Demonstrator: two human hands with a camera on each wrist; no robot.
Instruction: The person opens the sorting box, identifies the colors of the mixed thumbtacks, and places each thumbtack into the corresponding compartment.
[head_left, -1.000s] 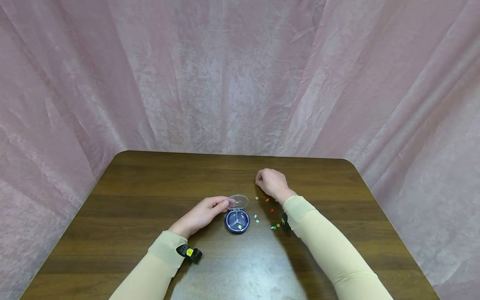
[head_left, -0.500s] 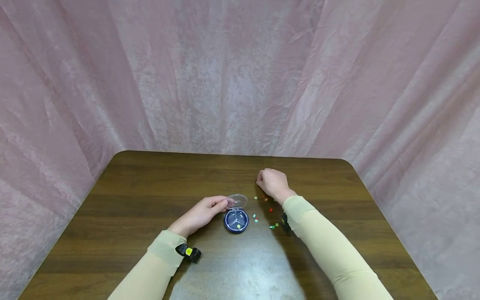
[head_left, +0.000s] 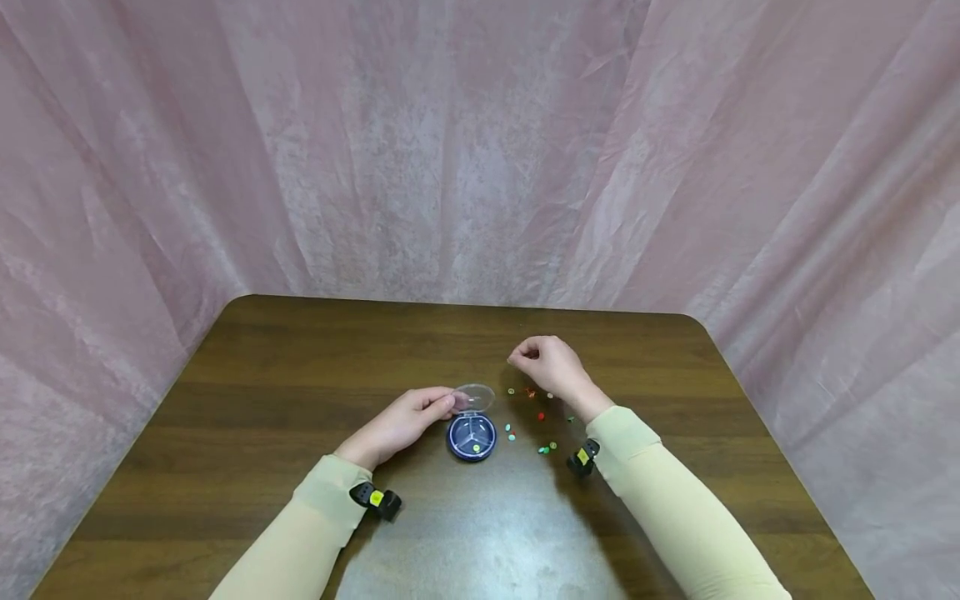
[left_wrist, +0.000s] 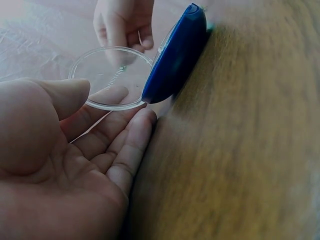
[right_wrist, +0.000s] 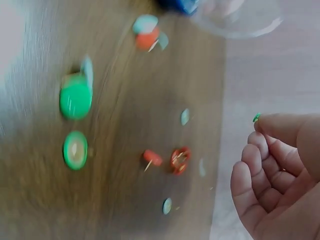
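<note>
A round blue case (head_left: 488, 450) with three compartments lies on the table, its clear lid (head_left: 483, 397) raised. My left hand (head_left: 397, 425) pinches the lid's edge between thumb and fingers; the left wrist view shows the thumb on top of it. One yellow-green thumbtack (head_left: 476, 448) is in the compartment nearest me. Beyond the case to the right, my right hand (head_left: 553, 365) pinches a small green thumbtack (right_wrist: 257, 117) at the tips of thumb and finger, the other fingers curled. Its grip hides most of that tack.
Several loose thumbtacks lie right of the case, among them a red thumbtack (right_wrist: 152, 157), a bright green thumbtack (right_wrist: 76, 97) and a pale thumbtack (right_wrist: 185, 116). Some lie pin up or on their sides. The wooden table (head_left: 300, 367) ends at a pink curtain (head_left: 450, 167).
My right hand has lifted and turned, its wrist swinging slightly right, so its pinching fingertips and more tacks show. The left hand still holds the lid, with little movement.
</note>
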